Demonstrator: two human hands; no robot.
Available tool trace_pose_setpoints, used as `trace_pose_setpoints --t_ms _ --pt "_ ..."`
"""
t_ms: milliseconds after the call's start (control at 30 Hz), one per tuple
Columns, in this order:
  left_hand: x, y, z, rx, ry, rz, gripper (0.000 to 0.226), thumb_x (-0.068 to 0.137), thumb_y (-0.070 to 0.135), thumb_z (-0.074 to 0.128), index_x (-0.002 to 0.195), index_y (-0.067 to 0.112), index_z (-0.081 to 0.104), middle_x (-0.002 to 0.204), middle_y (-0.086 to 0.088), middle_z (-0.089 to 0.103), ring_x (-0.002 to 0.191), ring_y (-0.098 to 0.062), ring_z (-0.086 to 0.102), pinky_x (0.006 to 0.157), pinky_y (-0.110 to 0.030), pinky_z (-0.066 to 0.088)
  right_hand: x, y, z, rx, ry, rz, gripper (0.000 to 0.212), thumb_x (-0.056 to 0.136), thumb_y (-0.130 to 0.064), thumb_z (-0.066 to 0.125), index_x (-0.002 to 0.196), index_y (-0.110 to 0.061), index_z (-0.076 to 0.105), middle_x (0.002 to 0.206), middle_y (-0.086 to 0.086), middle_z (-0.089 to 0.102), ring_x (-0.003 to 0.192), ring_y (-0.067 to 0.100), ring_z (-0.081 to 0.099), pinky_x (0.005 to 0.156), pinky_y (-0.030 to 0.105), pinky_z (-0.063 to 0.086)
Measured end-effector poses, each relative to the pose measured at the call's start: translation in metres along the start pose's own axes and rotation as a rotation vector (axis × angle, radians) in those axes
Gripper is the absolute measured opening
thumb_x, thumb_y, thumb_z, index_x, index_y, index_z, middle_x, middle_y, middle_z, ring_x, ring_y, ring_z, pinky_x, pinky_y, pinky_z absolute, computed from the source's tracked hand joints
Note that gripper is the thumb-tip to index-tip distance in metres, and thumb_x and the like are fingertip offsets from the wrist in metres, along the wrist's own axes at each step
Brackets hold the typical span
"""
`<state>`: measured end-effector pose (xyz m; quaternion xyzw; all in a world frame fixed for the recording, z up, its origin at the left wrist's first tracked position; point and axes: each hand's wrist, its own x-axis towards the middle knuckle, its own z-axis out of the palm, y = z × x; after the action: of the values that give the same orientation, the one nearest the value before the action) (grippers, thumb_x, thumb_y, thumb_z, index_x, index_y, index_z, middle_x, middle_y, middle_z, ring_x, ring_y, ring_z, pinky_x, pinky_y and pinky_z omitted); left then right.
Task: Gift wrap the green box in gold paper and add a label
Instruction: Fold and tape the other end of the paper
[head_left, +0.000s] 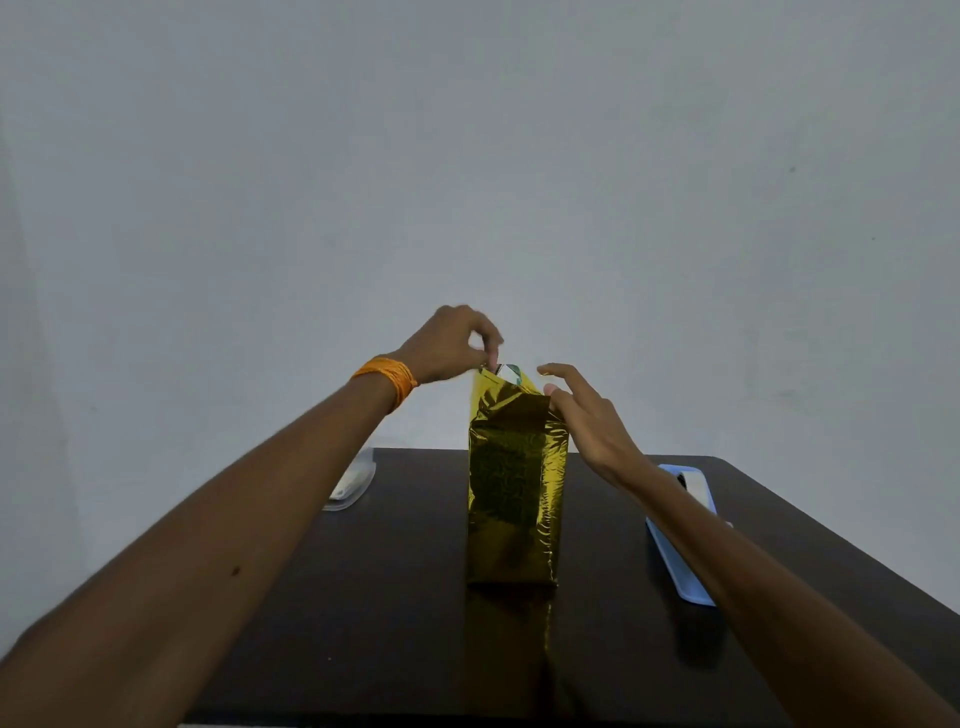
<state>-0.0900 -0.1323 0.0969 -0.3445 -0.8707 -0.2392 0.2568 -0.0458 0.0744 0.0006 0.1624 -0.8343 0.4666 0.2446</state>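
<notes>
Gold shiny paper (511, 483) wraps the tall green box (508, 372); left hand (447, 343) pinches the paper's top edge, right hand (582, 415) (fingers spread) touches it.

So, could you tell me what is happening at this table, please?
A person is wrapping a tall upright box in shiny gold paper on the dark table. The left hand pinches the paper's top edge; the right hand touches the opposite top edge. The box's top shows uncovered.
</notes>
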Motion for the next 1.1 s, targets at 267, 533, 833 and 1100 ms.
trace_pose_setpoints --t_ms 267,533,833,1100 --pt "-0.038 -0.017 0.021 -0.483 0.472 -0.274 0.018 0.087 -0.002 0.058 0.096 0.012 0.066 0.101 0.0 0.069 0.099 -0.012 0.063 0.087 -0.029 0.053 -0.004 0.001 0.002 0.041 0.008 -0.004 0.031 0.107 -0.04 0.032 0.134 -0.039 0.045 0.128 0.01 0.065 0.112 0.02 0.061 0.097 0.046 0.05" --pt "-0.081 -0.029 0.079 -0.774 0.281 -0.451 0.009 0.095 0.021 0.062 0.096 0.019 0.07 0.112 0.002 0.065 0.112 -0.017 0.058 0.092 -0.043 0.054 -0.005 -0.002 0.0 0.054 0.011 0.002 0.03 0.106 -0.042 0.034 0.134 -0.039 0.047 0.126 0.007 0.064 0.114 0.019 0.058 0.099 0.046 0.047" --pt "-0.063 -0.02 0.079 -0.841 0.07 -0.477 0.02 0.089 0.03 0.068 0.097 0.013 0.076 0.11 -0.008 0.069 0.114 -0.024 0.057 0.088 -0.039 0.049 -0.005 -0.004 -0.001 0.072 0.019 0.01 0.032 0.107 -0.036 0.034 0.136 -0.032 0.048 0.102 -0.001 0.068 0.1 0.006 0.062 0.086 0.032 0.041" --pt "-0.05 -0.007 0.072 -0.778 -0.107 -0.497 0.022 0.085 0.03 0.073 0.103 0.019 0.076 0.111 0.0 0.067 0.107 -0.015 0.054 0.082 -0.035 0.044 -0.001 0.001 0.001 0.091 0.015 0.0 0.034 0.106 -0.039 0.036 0.138 -0.032 0.045 0.093 -0.003 0.077 0.113 0.018 0.062 0.099 0.038 0.043"
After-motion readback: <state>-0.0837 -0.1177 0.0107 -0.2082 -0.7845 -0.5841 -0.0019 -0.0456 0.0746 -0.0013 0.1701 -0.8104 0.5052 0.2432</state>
